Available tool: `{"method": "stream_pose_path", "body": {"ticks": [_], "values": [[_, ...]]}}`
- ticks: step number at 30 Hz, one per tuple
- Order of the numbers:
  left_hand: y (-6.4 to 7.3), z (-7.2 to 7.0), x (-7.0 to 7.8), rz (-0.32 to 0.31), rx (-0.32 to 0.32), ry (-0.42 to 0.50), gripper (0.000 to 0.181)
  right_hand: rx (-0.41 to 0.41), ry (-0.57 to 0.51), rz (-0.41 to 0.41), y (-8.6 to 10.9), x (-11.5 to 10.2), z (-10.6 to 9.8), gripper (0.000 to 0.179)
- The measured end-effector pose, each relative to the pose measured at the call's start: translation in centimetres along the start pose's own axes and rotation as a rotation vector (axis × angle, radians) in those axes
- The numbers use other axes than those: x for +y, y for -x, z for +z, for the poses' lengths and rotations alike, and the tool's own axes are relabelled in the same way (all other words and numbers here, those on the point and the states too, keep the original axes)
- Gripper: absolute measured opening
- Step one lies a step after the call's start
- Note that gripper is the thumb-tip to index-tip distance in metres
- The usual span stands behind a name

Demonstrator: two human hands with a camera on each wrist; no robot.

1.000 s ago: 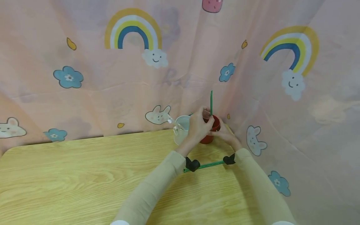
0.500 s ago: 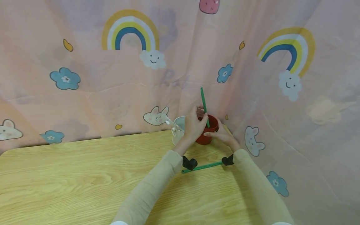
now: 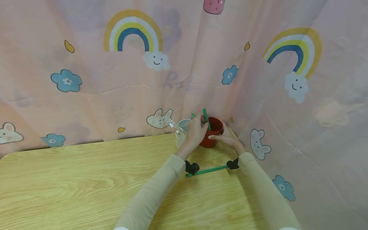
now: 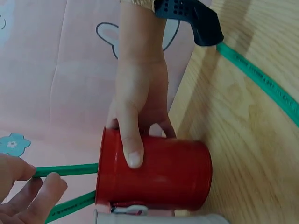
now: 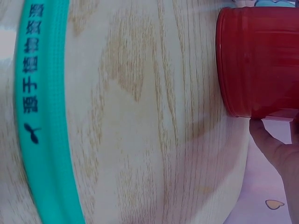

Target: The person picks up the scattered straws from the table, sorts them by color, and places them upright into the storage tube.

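A red metal bucket (image 3: 209, 142) stands near the table's back right corner. My right hand (image 3: 228, 137) holds it from the right, the thumb across its side in the left wrist view. At its mouth my left hand (image 3: 195, 132) pinches a green wrapped straw (image 4: 65, 170), whose lower end is inside the bucket. A second green straw (image 4: 72, 205) also leans out of the mouth, behind the left fingers. On the table in front lies another green wrapped straw (image 3: 207, 171), printed with dark characters in the right wrist view.
Left of the red bucket stands a white bucket (image 3: 180, 141), partly hidden by the left hand, with its handle sticking up. A pink patterned curtain (image 3: 129, 102) hangs behind and to the right of the wooden table (image 3: 86, 179).
The left hand's straw has tilted left and gone down into the red bucket, so less of it sticks up. A second straw tip now shows left of it. The right hand keeps its hold.
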State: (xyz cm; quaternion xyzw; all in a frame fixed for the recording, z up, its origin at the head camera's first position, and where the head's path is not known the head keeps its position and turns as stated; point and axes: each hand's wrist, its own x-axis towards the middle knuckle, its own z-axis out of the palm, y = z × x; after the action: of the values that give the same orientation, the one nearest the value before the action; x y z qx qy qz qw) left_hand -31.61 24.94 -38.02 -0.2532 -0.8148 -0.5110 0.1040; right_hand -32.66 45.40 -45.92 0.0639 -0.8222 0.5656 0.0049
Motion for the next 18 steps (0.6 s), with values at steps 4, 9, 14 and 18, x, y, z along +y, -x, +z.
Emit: {"method": "stream_pose_path", "body": {"ticks": [4,9,14,18], "values": [[0.2,-0.7,-0.2,0.0,0.002,-0.006,0.026,-0.004,0.014,0.014,0.0,0.1,0.0,0.092],[0.6,-1.4,-0.2,0.03,0.034,0.013,0.034,-0.006,0.037,0.032,0.2,-0.7,0.1,0.094],[1.1,-1.7,-0.2,0.074,0.071,0.027,0.035,0.004,0.021,0.015,0.0,-0.1,0.0,0.093],[2.0,-2.0,-0.1,0.093,0.068,0.067,0.038,0.0,0.017,0.001,-0.1,0.1,0.1,0.093]]}}
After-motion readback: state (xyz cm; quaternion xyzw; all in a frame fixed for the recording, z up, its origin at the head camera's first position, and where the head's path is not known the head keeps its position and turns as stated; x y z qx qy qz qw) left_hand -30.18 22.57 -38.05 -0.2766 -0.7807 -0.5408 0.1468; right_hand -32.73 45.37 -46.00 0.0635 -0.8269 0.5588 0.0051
